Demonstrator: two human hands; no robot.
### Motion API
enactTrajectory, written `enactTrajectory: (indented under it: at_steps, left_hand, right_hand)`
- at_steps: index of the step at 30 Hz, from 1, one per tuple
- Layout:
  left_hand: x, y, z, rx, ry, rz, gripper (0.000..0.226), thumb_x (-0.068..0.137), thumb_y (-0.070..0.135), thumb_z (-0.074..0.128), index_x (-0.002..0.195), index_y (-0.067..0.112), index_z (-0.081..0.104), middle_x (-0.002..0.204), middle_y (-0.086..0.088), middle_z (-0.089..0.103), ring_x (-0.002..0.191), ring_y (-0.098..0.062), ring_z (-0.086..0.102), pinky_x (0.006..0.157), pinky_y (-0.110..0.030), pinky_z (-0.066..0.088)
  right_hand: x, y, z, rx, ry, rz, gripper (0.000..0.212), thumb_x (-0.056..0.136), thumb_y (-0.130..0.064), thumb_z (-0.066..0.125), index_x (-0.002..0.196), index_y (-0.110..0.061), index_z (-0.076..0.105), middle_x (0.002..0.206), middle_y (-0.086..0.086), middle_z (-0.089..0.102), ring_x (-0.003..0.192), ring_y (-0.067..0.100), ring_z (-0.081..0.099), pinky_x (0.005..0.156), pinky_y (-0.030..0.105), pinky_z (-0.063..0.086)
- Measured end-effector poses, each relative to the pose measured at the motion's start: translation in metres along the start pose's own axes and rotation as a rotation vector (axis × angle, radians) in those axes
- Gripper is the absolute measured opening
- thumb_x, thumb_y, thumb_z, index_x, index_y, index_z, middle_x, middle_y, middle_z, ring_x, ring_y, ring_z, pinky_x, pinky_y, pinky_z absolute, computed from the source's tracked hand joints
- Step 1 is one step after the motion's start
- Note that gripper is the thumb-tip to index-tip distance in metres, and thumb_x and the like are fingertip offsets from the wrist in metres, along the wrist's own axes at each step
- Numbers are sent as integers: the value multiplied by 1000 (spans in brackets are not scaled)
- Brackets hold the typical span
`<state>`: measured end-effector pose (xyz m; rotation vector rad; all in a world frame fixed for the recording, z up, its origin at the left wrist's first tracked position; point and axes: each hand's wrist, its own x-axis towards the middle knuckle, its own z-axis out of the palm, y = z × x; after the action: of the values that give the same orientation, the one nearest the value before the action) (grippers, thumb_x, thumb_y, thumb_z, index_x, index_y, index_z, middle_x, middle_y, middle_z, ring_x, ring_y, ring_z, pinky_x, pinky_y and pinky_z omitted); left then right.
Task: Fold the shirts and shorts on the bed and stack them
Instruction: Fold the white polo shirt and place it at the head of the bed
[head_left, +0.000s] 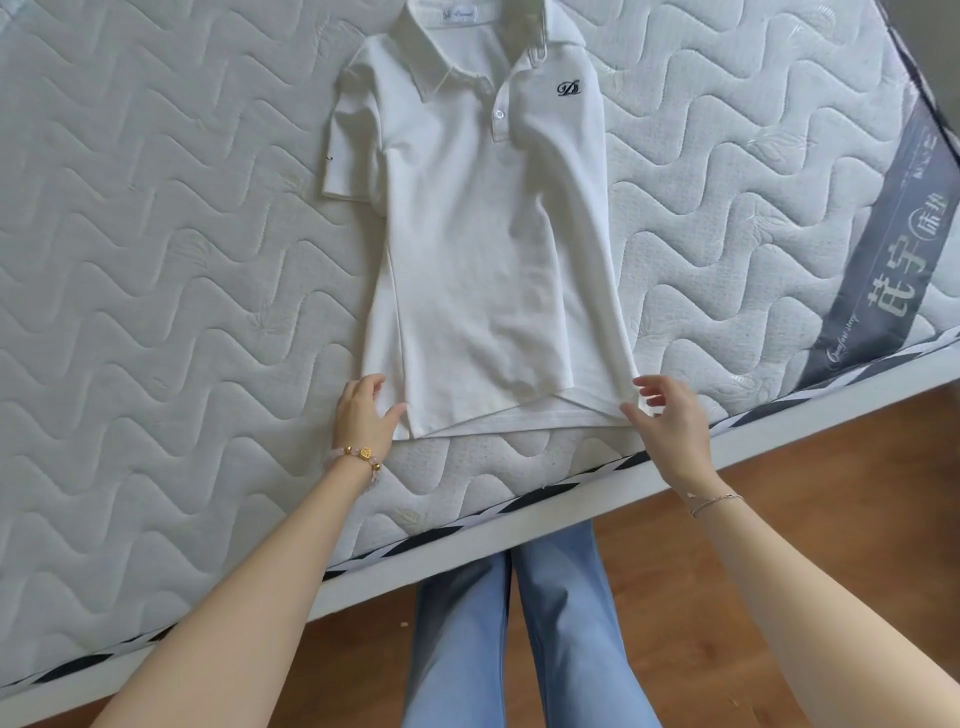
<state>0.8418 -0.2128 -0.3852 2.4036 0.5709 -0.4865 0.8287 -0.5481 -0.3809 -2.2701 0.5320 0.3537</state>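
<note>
A white polo shirt lies front up on the mattress, collar away from me, with a dark logo on the chest. Its left sleeve lies spread out; the sleeve on the right side is hidden. My left hand rests on the lower left hem corner, the fabric held between thumb and fingers. My right hand is at the lower right hem corner with its fingers spread, the thumb touching the hem. No shorts or other garments are in view.
The white quilted mattress fills most of the view, with a grey label band at the right. Its near edge runs diagonally in front of my legs in blue trousers. Wooden floor lies below.
</note>
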Motion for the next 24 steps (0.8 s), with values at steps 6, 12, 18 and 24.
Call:
enactTrajectory:
  at_steps: [6,12,18,24]
  left_hand:
    - [10,3,10,-28,42,-95,29,77,22,73,100,7,65,114,-16,54,106,-33,53,96,-36,41]
    - [17,16,20,16,61,-209,23,75,34,73,86,16,63,112,-7,56,107,-28,51,90,-38,44]
    - [23,18,18,-157,73,-303,7,76,20,71,77,15,66,89,-5,68,85,-24,62,75,-30,50]
    - [15,8,-2,-430,48,-273,7,80,11,69,83,7,64,76,-7,64,75,-18,58,68,-23,46]
  right_hand:
    - [11,6,9,33,-31,80,27,82,-14,67,108,-13,61,104,6,59,91,18,57,76,26,40]
    - [24,0,10,90,69,147,45,81,-19,69,122,-15,51,107,2,54,93,14,54,78,28,41]
    - [36,-5,9,102,-1,227,25,82,-21,67,104,-12,62,85,0,61,77,15,56,60,21,39]
    - [38,-10,7,87,-61,266,19,81,-24,67,94,-9,67,83,3,64,74,15,55,58,23,39]
